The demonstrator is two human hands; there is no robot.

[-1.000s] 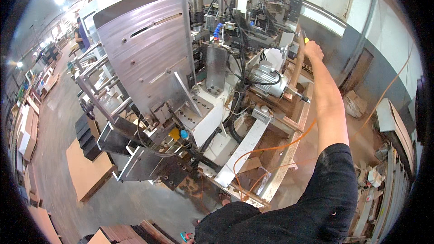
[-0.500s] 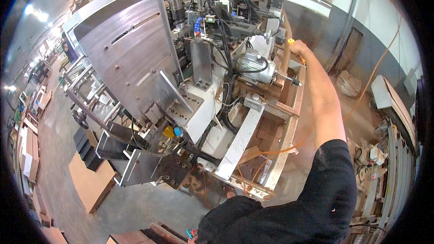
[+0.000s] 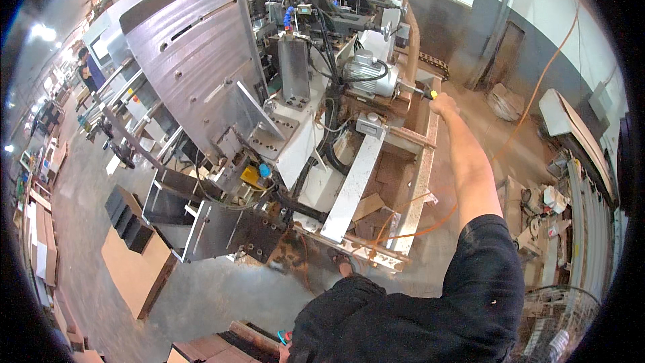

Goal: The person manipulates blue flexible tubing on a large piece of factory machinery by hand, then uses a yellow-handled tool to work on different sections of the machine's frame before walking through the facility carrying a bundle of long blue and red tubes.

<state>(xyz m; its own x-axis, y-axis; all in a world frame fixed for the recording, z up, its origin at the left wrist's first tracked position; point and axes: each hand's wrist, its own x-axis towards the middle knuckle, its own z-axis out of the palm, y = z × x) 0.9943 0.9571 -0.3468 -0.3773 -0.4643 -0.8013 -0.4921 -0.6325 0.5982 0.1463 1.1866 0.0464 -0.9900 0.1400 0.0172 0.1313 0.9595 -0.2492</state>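
Observation:
My right arm stretches out to the far right side of a machine, and my right hand [image 3: 445,103] is closed on a small yellow tool [image 3: 434,95], which looks like an air blow gun. My fingers mostly cover it. It sits close to the shaft end of a grey electric motor [image 3: 368,75]; whether they touch, I cannot tell. An orange hose [image 3: 430,230] runs over the machine's base frame [image 3: 418,208] and passes behind my forearm. Only part of my left hand [image 3: 285,348] shows at the lower edge, closed around a teal and red object [image 3: 283,337].
A large tilted steel plate [image 3: 191,60] rises on the machine's left. Brown board [image 3: 138,275] with black stepped blocks [image 3: 126,218] lies on the floor. Stacked panels [image 3: 222,346] stand near me at the bottom. Long metal profiles [image 3: 583,215] lean at the right. Brown dust covers the floor beside the frame.
My right hand with the yellow tool has come back toward me, from beside the wooden rail beyond the motor to near its shaft end. The whole view has shifted slightly.

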